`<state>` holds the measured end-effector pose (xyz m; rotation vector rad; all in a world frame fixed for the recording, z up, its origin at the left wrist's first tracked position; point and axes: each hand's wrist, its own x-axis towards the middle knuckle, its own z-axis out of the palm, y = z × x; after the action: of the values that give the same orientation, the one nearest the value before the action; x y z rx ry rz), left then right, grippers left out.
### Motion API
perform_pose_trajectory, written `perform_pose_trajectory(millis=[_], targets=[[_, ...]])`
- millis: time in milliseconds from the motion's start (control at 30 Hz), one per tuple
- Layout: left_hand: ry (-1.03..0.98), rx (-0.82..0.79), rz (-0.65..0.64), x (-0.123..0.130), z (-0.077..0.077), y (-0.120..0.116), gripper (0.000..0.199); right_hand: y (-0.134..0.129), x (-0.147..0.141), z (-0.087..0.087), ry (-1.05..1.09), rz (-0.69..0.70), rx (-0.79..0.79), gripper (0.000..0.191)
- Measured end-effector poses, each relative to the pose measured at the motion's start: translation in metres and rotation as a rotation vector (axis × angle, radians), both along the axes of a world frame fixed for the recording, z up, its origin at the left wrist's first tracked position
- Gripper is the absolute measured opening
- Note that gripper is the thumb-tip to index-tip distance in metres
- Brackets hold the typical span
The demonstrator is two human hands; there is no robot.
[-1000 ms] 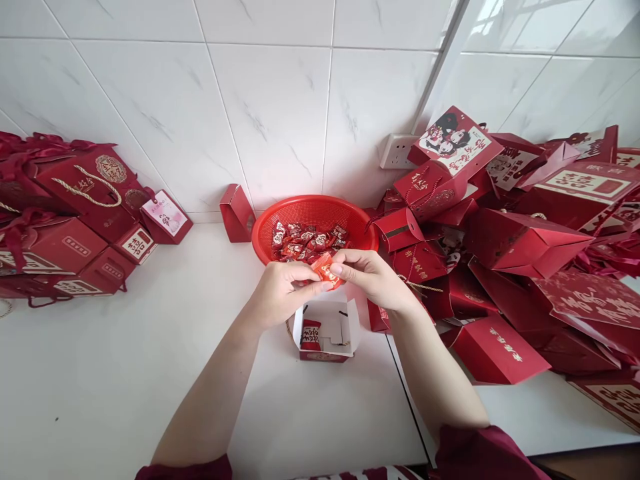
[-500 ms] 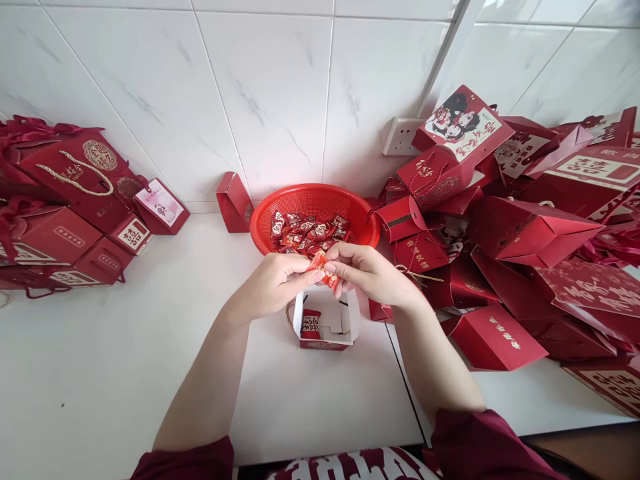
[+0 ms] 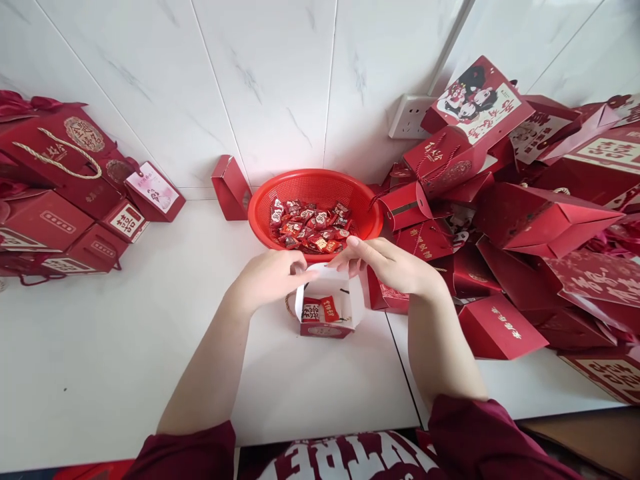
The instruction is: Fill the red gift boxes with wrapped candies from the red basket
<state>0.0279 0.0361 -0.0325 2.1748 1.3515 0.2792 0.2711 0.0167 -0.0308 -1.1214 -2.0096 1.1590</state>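
Observation:
A small red gift box point(image 3: 327, 330) with a white inside stands open on the counter before me. Two wrapped candies lie in it: a red-and-white one point(image 3: 311, 311) at the left and a bright red one point(image 3: 329, 308) beside it. My left hand point(image 3: 270, 279) hovers at the box's back left corner, thumb stretched out by the raised white flap and fingers curled but apart, holding nothing. Over the box's back right side and the basket's front rim is my right hand point(image 3: 393, 265), empty with fingers apart. Behind both, a red plastic basket point(image 3: 367, 200) holds several wrapped candies point(image 3: 320, 219).
Red gift boxes point(image 3: 550, 213) are heaped along the right side. More boxes point(image 3: 55, 213) are stacked at the left. One narrow red box point(image 3: 231, 189) stands against the tiled wall, left of the basket. A wall socket point(image 3: 411, 117) sits behind the right heap.
The red candy that both hands held between their fingers now lies in the box next to the other. My hands have parted, and the view has shifted slightly.

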Motion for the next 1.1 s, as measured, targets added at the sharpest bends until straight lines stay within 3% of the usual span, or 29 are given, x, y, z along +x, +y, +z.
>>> perform_pose_trajectory(millis=[167, 300, 433, 600, 667, 733, 867, 967, 1100], targets=[[0.021, -0.084, -0.249, 0.002, 0.004, -0.006, 0.026, 0.001, 0.003, -0.001, -0.102, -0.078, 0.135, 0.050], [0.026, -0.108, -0.275, 0.001, 0.008, -0.009, 0.030, 0.005, 0.003, -0.002, -0.070, -0.166, 0.202, 0.043], [0.061, -0.048, -0.197, -0.002, 0.005, -0.004, 0.035, 0.006, 0.010, -0.003, -0.116, -0.242, 0.266, 0.032], [0.130, 0.091, 0.029, -0.011, -0.001, 0.007, 0.031, 0.018, 0.017, -0.002, -0.206, -0.390, 0.260, 0.028], [0.130, 0.093, 0.057, -0.014, -0.002, 0.010, 0.030, 0.035, 0.006, -0.003, -0.320, -0.321, 0.229, 0.032], [0.113, 0.086, 0.047, -0.017, -0.003, 0.013, 0.032, 0.057, -0.012, -0.005, -0.514, -0.128, 0.127, 0.035], [0.048, 0.057, 0.036, -0.020, -0.005, 0.016, 0.037, 0.099, -0.049, -0.018, -0.678, 0.172, -0.068, 0.015], [0.014, 0.044, 0.037, -0.022, -0.006, 0.016, 0.037, 0.121, -0.060, -0.028, -0.738, 0.202, -0.090, 0.009], [0.008, 0.051, 0.052, -0.022, -0.006, 0.015, 0.038, 0.145, -0.057, -0.037, -0.786, 0.111, -0.021, 0.027]])
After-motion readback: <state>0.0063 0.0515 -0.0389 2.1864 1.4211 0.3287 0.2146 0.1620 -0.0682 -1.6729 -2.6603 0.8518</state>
